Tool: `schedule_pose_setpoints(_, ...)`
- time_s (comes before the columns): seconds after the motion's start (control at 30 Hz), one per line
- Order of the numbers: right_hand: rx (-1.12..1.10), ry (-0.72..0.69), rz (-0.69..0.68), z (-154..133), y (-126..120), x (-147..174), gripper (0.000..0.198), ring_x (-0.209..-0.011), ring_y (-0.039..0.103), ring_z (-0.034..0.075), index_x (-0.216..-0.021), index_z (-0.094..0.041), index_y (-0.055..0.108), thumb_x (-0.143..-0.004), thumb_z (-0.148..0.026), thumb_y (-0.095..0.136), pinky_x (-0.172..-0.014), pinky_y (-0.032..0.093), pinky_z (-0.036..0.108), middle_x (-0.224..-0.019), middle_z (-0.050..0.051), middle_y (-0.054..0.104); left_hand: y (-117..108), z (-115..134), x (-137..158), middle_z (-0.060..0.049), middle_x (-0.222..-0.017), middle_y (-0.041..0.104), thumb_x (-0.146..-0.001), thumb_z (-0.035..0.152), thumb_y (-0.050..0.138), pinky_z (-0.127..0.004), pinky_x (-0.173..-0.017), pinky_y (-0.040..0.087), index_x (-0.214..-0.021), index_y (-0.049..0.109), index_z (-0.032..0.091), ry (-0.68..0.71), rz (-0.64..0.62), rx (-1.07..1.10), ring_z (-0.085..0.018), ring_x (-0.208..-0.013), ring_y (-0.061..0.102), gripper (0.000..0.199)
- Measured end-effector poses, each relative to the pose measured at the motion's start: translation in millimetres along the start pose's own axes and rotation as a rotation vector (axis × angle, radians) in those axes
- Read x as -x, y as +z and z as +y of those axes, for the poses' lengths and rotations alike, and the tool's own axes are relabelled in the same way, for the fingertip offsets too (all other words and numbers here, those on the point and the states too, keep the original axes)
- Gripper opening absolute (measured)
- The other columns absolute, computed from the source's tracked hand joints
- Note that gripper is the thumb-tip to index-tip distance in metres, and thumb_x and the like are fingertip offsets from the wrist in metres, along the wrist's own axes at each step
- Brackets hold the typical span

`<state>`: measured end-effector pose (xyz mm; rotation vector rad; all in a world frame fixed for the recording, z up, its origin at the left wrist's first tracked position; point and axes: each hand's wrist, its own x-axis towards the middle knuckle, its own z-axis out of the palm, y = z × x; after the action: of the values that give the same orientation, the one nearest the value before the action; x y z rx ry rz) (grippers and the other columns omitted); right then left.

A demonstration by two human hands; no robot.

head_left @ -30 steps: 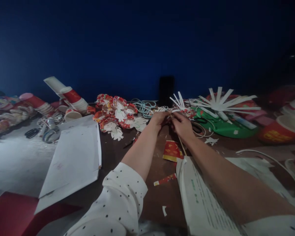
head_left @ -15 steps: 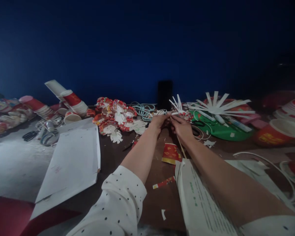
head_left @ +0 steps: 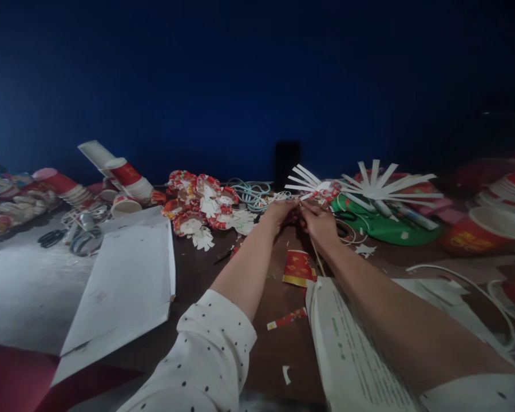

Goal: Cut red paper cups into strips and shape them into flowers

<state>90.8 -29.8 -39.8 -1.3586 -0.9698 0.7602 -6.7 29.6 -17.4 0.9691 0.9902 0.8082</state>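
My left hand (head_left: 282, 212) and my right hand (head_left: 320, 222) meet over the middle of the table, both with closed, pinching fingers. Just behind my right hand, a paper cup cut into strips (head_left: 306, 180) fans out its white strips, with a red and white part at its base. It appears to be in my right fingers. What my left fingertips pinch is hidden. A thin stick (head_left: 317, 257) runs from under my right hand towards a printed white paper packet (head_left: 347, 349). A red cup piece with gold print (head_left: 298, 267) lies below my hands.
Another cut cup with spread white strips (head_left: 375, 186) sits on green material (head_left: 395, 229) at right. Red and white paper figures (head_left: 206, 197) are piled left of my hands. A white board (head_left: 124, 274), stacked paper cups (head_left: 131, 178) and scissors (head_left: 51, 237) lie further left.
The strips of the cut cup behind my right hand have turned to the left and now show as a wider fan. My arms have hardly moved.
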Motion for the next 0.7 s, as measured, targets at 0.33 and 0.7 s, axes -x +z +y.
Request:
schedule_pose_setpoints(0.33, 0.080, 0.074, 0.030, 1, 2, 2, 0.053, -0.045, 0.049, 0.015, -0.125, -0.017, 0.069, -0.076, -0.038, 0.062, -0.046, 0.041, 0.027, -0.051, -0.005, 0.057, 8, -4, -4, 0.002, -0.056, 0.053, -0.080, 0.017, 0.067, -0.019, -0.057, 0.039, -0.062, 0.063, 0.018, 0.045, 0.139, -0.030, -0.007, -0.050, 0.045, 0.020)
schedule_pose_setpoints(0.7, -0.129, 0.175, 0.008, -7, 6, 6, 0.038, -0.043, 0.045, 0.011, -0.102, -0.018, 0.074, -0.069, -0.035, 0.065, -0.041, 0.036, 0.023, -0.048, -0.006, 0.052, 3, -5, -12, 0.001, -0.062, 0.057, -0.079, 0.019, 0.068, -0.021, -0.065, 0.045, -0.063, 0.062, 0.017, 0.013, 0.049, 0.073, -0.010, -0.060, 0.054, 0.018)
